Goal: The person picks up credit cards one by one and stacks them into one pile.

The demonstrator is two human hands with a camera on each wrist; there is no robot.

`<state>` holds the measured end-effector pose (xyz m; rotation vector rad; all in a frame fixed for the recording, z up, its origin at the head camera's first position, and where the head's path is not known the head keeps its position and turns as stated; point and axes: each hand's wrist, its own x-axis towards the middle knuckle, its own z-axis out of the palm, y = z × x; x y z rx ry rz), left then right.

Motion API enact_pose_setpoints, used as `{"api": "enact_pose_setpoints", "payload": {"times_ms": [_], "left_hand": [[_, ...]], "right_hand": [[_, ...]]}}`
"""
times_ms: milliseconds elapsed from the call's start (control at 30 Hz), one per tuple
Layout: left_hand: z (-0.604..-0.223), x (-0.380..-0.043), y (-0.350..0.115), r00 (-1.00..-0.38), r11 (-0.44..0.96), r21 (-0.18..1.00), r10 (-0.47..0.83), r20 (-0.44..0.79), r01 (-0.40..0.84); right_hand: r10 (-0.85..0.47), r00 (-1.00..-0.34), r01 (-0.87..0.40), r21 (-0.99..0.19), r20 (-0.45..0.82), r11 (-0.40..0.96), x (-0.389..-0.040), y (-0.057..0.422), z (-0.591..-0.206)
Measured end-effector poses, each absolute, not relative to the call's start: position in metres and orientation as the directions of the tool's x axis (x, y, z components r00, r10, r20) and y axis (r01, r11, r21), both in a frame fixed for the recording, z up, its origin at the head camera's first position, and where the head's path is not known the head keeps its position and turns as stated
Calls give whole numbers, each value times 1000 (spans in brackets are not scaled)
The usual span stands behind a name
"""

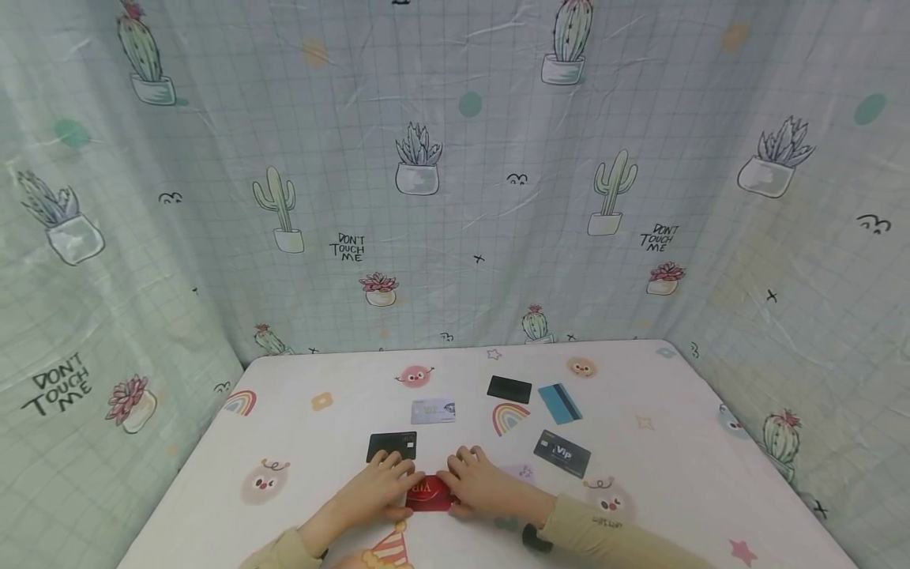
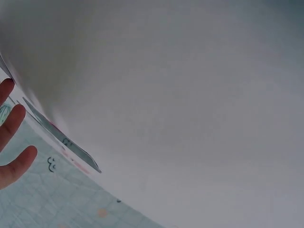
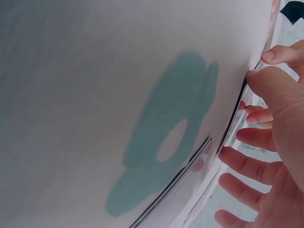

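A red VIP card [image 1: 430, 494] lies between the two hands near the front of the table. At its left end, my left hand [image 1: 384, 486] grips the card by its edges with thumb and forefinger. On the opposite end, my right hand [image 1: 485, 484] holds it by thumb and forefinger, the other fingers spread. In the right wrist view, the right hand [image 3: 280, 137] has its thumb on a card's edge. Just beyond the left fingers is a black VIP card [image 1: 392, 444]. The left wrist view catches only a few fingertips [image 2: 14, 118].
Several more cards lie around: a pale silver one [image 1: 433, 411], a plain black one [image 1: 509, 389], a blue striped one [image 1: 560, 404] and a dark grey VIP card [image 1: 562, 454]. A pale purple card [image 1: 519, 472] is partly hidden by the right hand. A patterned curtain [image 1: 455, 221] surrounds the white table [image 1: 298, 442].
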<state>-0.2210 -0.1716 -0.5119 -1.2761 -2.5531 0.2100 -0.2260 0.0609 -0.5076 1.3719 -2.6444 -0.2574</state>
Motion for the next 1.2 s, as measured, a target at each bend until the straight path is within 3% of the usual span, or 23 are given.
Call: {"api": "enact_pose_setpoints", "payload": {"times_ms": [1200], "left_hand": [[-513,-219,-165,-568,600,-322,799,198,732]], "right_hand": [[-823,-561,-770,311,87,557,-225,60,-508]]}}
